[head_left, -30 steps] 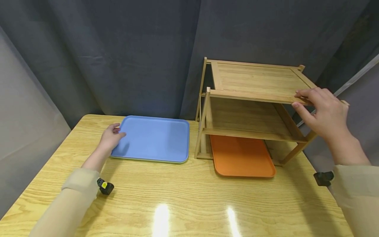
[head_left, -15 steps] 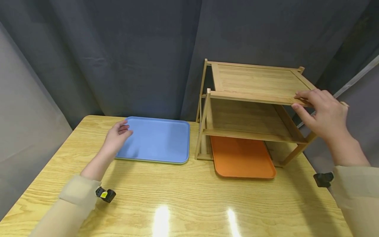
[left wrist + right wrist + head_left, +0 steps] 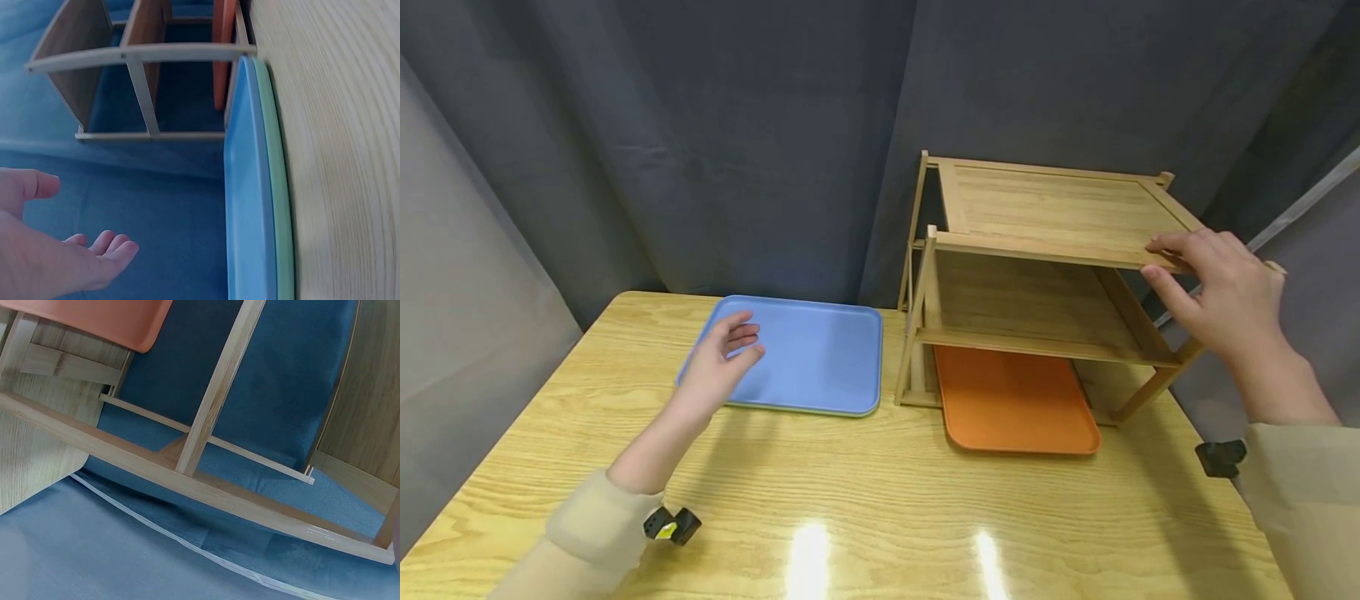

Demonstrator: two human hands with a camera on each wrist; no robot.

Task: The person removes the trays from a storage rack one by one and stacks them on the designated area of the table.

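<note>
The left hand (image 3: 721, 367) hangs just above the near left corner of the blue tray (image 3: 805, 354), left of centre in the head view, fingers loosely spread and holding nothing. The left wrist view shows the same: relaxed fingers (image 3: 109, 247) apart from the tray's edge (image 3: 250, 187), with a thin green rim beneath the blue, which may be a second tray under it. The tray lies flat on the wooden table (image 3: 865, 500), its right edge near the left leg of the wooden rack (image 3: 1045, 275).

The right hand (image 3: 1221, 292), at the right of the frame, grips the front right corner of the rack's top shelf, fingers on top and thumb below. An orange tray (image 3: 1011, 400) lies on the table under the lowest shelf, its front part sticking out towards the viewer.

The work in hand seems to be taking hold of the blue tray while the rack is steadied. To do this well, the left hand would best come down on the near long edge, thumb on top and fingers slipped under the lip, gripping near the middle of that edge so the tray does not tip. If two trays are stacked, it should catch only the one wanted. The right hand should press lightly enough not to shift the rack.
</note>
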